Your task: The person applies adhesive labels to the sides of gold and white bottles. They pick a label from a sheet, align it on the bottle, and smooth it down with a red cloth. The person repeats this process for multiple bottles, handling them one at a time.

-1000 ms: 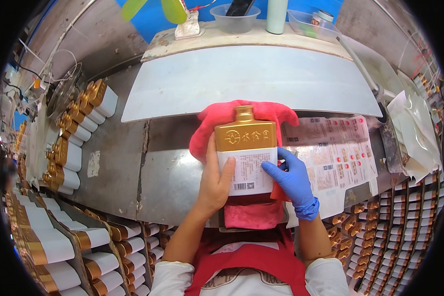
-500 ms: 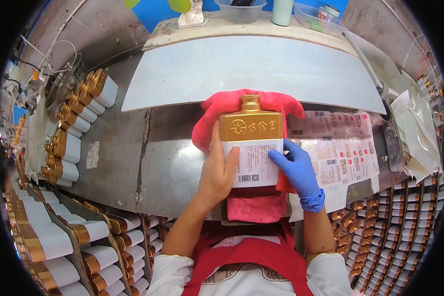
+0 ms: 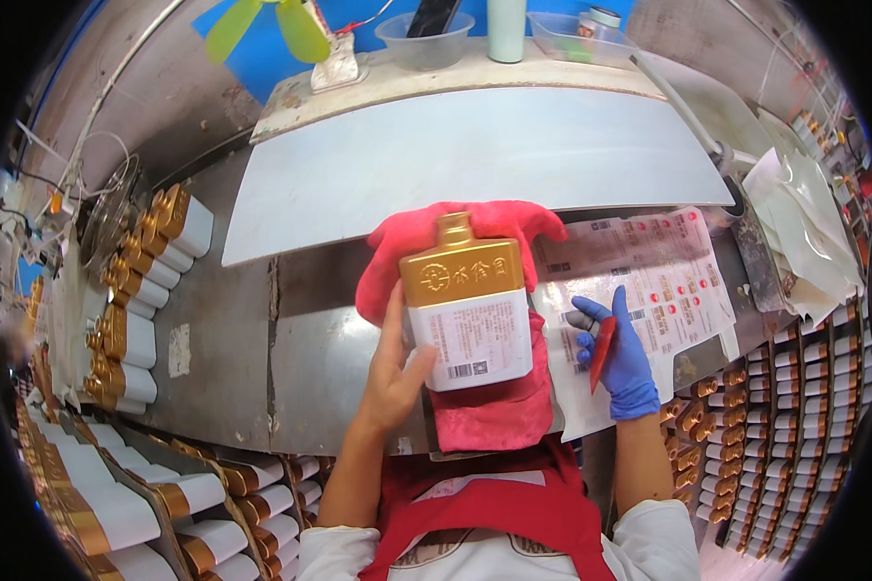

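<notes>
My bare left hand [image 3: 397,373] grips the lower left side of a flat bottle [image 3: 471,334], gold at the neck and shoulder and white below. A printed label with a small square code covers its white front. The bottle leans back on a folded pink towel [image 3: 494,421]. My right hand [image 3: 630,373], in a blue glove with grey at a fingertip, is closed around a slim red tool [image 3: 603,353] whose exact kind I cannot make out. It hovers apart from the bottle, over the sheets of printed labels [image 3: 664,281].
Similar gold-and-white bottles [image 3: 131,339] stand along the table's left side. More fill racks [image 3: 775,436] at the lower left and right. A pale board [image 3: 475,145] spans the back, with a clear bowl [image 3: 424,41] and a green fan [image 3: 300,34] behind. Backing paper [image 3: 794,232] lies at right.
My right hand has left the bottle and moved right over the label sheets, with the red tool now plainly in view. My left hand still holds the bottle, now slightly tilted. The whole view has shifted.
</notes>
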Action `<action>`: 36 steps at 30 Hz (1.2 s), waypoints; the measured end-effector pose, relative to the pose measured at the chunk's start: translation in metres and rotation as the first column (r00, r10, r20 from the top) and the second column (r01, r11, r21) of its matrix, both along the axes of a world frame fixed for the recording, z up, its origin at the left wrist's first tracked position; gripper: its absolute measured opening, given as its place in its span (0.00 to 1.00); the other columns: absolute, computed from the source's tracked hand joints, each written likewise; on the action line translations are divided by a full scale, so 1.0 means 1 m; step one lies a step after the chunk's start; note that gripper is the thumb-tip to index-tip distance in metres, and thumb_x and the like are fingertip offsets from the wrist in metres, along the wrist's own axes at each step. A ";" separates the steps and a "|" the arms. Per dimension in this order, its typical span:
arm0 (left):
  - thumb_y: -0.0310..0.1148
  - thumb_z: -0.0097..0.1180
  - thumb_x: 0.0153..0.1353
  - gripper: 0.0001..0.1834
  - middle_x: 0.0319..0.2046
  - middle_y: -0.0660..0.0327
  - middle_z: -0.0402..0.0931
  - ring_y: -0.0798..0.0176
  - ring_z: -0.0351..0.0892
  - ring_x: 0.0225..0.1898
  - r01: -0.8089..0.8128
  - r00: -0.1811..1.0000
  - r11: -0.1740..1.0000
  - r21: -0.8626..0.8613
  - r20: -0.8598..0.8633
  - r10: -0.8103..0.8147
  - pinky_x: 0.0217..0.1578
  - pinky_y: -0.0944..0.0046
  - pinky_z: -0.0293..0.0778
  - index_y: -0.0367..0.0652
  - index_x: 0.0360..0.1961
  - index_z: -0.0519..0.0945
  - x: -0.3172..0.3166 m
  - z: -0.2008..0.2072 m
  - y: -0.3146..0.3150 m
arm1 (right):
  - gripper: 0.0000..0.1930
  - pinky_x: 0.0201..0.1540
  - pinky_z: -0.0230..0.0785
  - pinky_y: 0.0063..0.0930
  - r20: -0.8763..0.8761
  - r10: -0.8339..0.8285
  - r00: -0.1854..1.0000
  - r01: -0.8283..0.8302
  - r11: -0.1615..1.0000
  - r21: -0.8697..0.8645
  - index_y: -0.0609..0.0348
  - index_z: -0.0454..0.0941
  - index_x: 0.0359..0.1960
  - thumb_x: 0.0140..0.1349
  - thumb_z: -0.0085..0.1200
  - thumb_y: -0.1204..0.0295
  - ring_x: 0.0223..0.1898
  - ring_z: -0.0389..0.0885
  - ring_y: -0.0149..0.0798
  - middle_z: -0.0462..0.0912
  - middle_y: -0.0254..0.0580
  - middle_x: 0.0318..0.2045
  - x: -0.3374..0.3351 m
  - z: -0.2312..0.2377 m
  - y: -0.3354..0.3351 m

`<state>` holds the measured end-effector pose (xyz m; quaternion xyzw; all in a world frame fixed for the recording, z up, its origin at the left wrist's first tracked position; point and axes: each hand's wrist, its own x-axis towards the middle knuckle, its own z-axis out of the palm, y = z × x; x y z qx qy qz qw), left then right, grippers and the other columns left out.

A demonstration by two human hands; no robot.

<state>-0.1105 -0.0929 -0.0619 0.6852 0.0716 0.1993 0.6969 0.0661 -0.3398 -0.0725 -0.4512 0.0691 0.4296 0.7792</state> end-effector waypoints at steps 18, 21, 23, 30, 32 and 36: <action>0.23 0.53 0.58 0.47 0.66 0.50 0.53 0.59 0.59 0.64 0.010 1.000 1.000 -0.028 -0.026 -0.011 0.62 0.62 0.56 0.36 0.71 0.35 -0.003 0.002 -0.006 | 0.18 0.49 0.69 0.29 0.959 0.080 0.271 0.469 0.859 -0.205 0.62 0.76 0.46 0.51 0.62 0.81 0.45 0.77 0.38 0.79 0.45 0.42 -0.084 0.046 0.082; 0.24 0.54 0.58 0.48 0.66 0.49 0.54 0.58 0.59 0.64 0.016 1.000 1.000 0.027 -0.025 -0.015 0.62 0.61 0.56 0.36 0.70 0.35 -0.002 0.003 -0.005 | 0.20 0.52 0.67 0.27 0.890 -0.058 0.453 0.478 0.858 -0.188 0.67 0.74 0.48 0.52 0.59 0.84 0.47 0.74 0.34 0.76 0.44 0.47 -0.072 0.039 0.060; 0.26 0.56 0.58 0.49 0.63 0.48 0.58 0.57 0.63 0.62 -0.020 1.000 0.999 0.041 0.022 0.020 0.61 0.61 0.58 0.35 0.70 0.35 0.000 0.002 -0.006 | 0.21 0.52 0.68 0.26 0.866 -0.092 0.492 0.490 0.851 -0.188 0.67 0.72 0.50 0.53 0.59 0.85 0.48 0.74 0.32 0.75 0.42 0.47 -0.067 0.051 0.056; 0.28 0.58 0.58 0.49 0.56 0.46 0.67 0.55 0.74 0.52 -0.164 0.986 0.985 0.061 -0.010 0.165 0.51 0.61 0.70 0.34 0.69 0.37 0.019 0.008 -0.016 | 0.22 0.54 0.64 0.23 0.694 -0.277 0.665 0.496 0.858 -0.132 0.65 0.72 0.51 0.53 0.58 0.84 0.50 0.71 0.30 0.74 0.39 0.48 -0.050 0.049 0.034; 0.29 0.57 0.59 0.47 0.56 0.46 0.67 0.55 0.74 0.52 -0.171 0.985 0.981 0.094 -0.015 0.173 0.51 0.61 0.70 0.33 0.69 0.37 0.021 0.006 -0.016 | 0.22 0.55 0.63 0.23 0.683 -0.248 0.687 0.466 0.871 -0.153 0.64 0.73 0.51 0.52 0.58 0.84 0.51 0.70 0.31 0.74 0.39 0.49 -0.050 0.045 0.031; 0.31 0.53 0.62 0.44 0.56 0.45 0.67 0.55 0.72 0.53 -0.163 0.986 0.975 0.148 -0.014 0.167 0.54 0.61 0.67 0.32 0.69 0.38 0.021 0.006 -0.014 | 0.22 0.56 0.61 0.24 0.654 -0.230 0.721 0.433 0.886 -0.167 0.64 0.73 0.51 0.52 0.58 0.83 0.52 0.70 0.32 0.74 0.39 0.49 -0.050 0.037 0.023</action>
